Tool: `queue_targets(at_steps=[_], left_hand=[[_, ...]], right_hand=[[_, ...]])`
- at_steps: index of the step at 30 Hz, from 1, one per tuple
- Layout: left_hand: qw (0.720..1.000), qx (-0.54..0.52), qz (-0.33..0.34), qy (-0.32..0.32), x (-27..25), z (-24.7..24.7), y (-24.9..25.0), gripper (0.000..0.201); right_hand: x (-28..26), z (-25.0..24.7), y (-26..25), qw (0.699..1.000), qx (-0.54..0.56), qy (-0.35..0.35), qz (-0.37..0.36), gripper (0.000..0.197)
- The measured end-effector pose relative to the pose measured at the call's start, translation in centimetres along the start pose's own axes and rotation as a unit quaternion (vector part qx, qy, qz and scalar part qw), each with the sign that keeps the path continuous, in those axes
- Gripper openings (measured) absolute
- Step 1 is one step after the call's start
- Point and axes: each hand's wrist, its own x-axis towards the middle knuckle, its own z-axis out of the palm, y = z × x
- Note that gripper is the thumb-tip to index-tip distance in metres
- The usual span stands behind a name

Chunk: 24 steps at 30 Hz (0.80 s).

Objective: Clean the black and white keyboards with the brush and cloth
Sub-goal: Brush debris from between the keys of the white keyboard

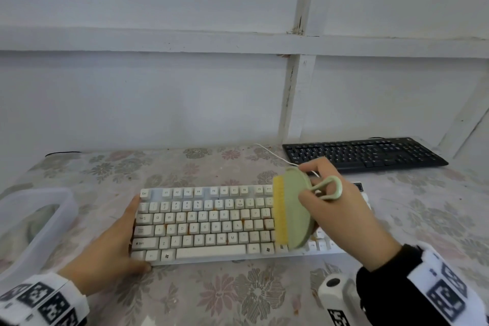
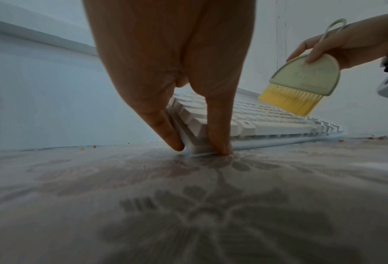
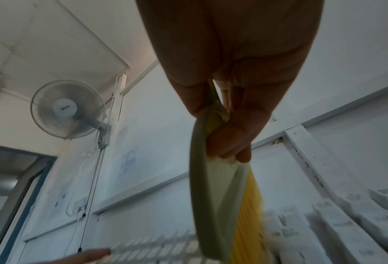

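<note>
White panelled walls back a table under a floral cover. From the head view, the right hand pinches a green brush, fingers and thumb curled on its body, with the yellow bristles pointing toward the white keyboard just left of that grip. Beyond the grip, well apart, lies the black keyboard. The left hand lies with straight fingers against the white keyboard's left end. A clear plastic container sits left of that hand.

Seen from the left wrist, the left hand has fingertips touching the corner of the white keyboard; the brush hangs over the keys with its bristles at them, and crumbs lie on the table.

At the right wrist, the right hand grips the brush above the white keyboard. A wall fan hangs left of the grip.
</note>
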Motion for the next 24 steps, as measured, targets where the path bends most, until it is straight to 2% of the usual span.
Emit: queue_targets(at_steps=[3,8,12,18,20,24], left_hand=[[1.0,-0.007,0.003,0.0,0.0,0.0,0.0,0.129],[1.0,-0.021,-0.011,-0.016,0.1,0.0,-0.5,0.125],[1.0,-0.002,-0.005,-0.012,0.1,-0.1,-0.2,0.128],[1.0,-0.003,0.006,-0.004,-0.1,-0.1,0.0,0.129],[1.0,-0.01,0.006,-0.007,0.1,-0.1,-0.3,0.128],[0.999,-0.012,-0.004,-0.029,0.0,-0.2,-0.4,0.126]], right_hand=[[0.7,0.5,0.2,1.0,-0.016,0.015,-0.01,0.026],[-1.5,1.8,1.6,0.998,-0.021,-0.066,0.001,0.026],[-2.0,0.5,1.3,0.993,-0.014,-0.114,0.024,0.026],[1.2,-0.5,-0.6,1.0,-0.007,0.002,-0.017,0.029],[1.8,0.2,-0.4,1.0,-0.012,0.003,-0.023,0.028],[0.7,1.5,0.9,0.999,-0.016,-0.044,-0.013,0.025]])
